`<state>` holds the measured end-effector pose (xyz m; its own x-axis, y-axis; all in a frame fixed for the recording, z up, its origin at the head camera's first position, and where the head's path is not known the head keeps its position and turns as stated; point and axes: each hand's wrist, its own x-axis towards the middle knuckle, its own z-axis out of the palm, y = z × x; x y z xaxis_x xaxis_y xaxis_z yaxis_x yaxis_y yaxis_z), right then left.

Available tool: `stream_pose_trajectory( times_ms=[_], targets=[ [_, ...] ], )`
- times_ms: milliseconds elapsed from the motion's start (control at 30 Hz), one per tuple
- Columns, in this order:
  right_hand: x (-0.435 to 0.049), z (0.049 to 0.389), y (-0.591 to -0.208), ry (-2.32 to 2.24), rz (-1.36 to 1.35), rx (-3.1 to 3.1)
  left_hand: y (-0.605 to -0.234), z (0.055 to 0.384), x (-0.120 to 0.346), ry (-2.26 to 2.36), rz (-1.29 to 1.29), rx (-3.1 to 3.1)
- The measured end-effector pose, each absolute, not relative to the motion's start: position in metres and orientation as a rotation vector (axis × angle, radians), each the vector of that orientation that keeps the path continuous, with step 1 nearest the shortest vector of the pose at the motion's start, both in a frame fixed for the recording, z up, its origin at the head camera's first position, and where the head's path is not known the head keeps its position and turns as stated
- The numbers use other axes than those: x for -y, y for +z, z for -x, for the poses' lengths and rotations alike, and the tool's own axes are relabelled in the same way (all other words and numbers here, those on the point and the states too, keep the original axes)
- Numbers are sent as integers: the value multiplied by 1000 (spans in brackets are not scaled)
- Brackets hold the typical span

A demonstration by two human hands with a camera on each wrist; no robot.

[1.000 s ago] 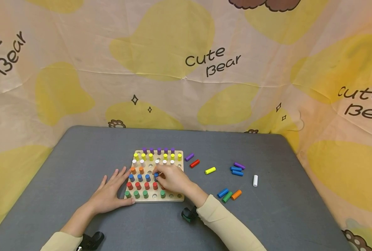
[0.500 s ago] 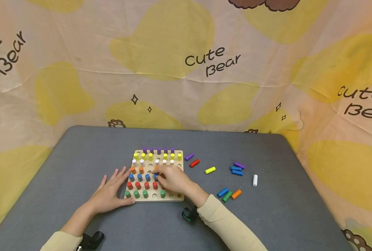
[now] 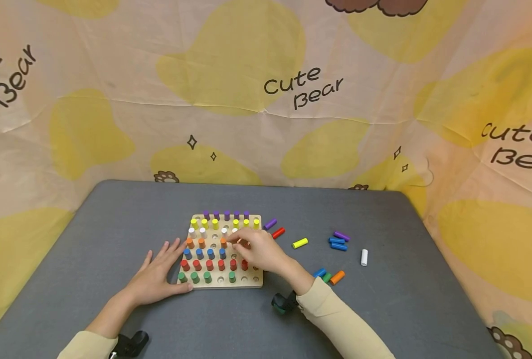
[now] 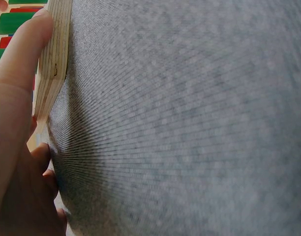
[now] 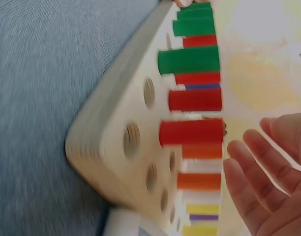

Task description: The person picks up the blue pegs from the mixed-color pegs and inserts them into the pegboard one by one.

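A pale wooden pegboard (image 3: 250, 285) carries rows of coloured pegs, with some holes bare. My left hand (image 3: 152, 283) lies with fingers spread beside its left edge, and the thumb (image 4: 30, 37) rests against the front-left corner. My right hand (image 3: 262, 250) hovers over the right half, close to the orange row. Its fingers (image 5: 254, 189) are loosely bent beside the tops of red pegs (image 5: 192, 132), and nothing shows between them. The fourth blue peg (image 3: 223, 253) stands upright in its row, in front of an orange peg (image 3: 223, 243). The right hand hides part of the board.
Right of the board lie loose pegs: a red peg (image 3: 278, 233), a purple peg (image 3: 270, 224) and a yellow peg (image 3: 299, 243). Farther right are blue pegs (image 3: 337, 246), a white peg (image 3: 364, 258), and an orange peg (image 3: 337, 277) beside green and blue ones.
My right hand has let go of the blue peg and lifted away to the right, uncovering the orange peg and nearby red pegs. The left hand has not moved.
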<state>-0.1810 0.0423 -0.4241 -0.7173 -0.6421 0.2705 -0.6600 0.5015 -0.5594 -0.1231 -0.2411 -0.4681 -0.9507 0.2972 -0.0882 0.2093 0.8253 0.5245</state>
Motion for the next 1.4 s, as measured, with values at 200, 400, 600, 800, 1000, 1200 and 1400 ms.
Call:
stream_pose_trajectory(
  times_ms=[200,400,600,800,1000,1200,1400],
  targets=[
    [-63,185,-418,1186,-1206,2674,-467,123,240,793,-393,-2836],
    [-83,185,-411,1180,-1216,2659,-466,123,240,787,-393,-2841],
    [-104,183,-407,1171,-1216,2694,-468,124,240,784,-395,-2845],
    [-129,185,-408,1138,-1205,2718,-470,125,241,780,-398,-2849],
    [-157,184,-411,1166,-1150,2778,-469,125,240,782,-396,-2845],
    [-181,180,-418,1106,-1156,2824,-471,125,241,778,-396,-2849],
    [-200,175,-427,1062,-1150,2914,-472,125,241,780,-400,-2853]
  ],
)
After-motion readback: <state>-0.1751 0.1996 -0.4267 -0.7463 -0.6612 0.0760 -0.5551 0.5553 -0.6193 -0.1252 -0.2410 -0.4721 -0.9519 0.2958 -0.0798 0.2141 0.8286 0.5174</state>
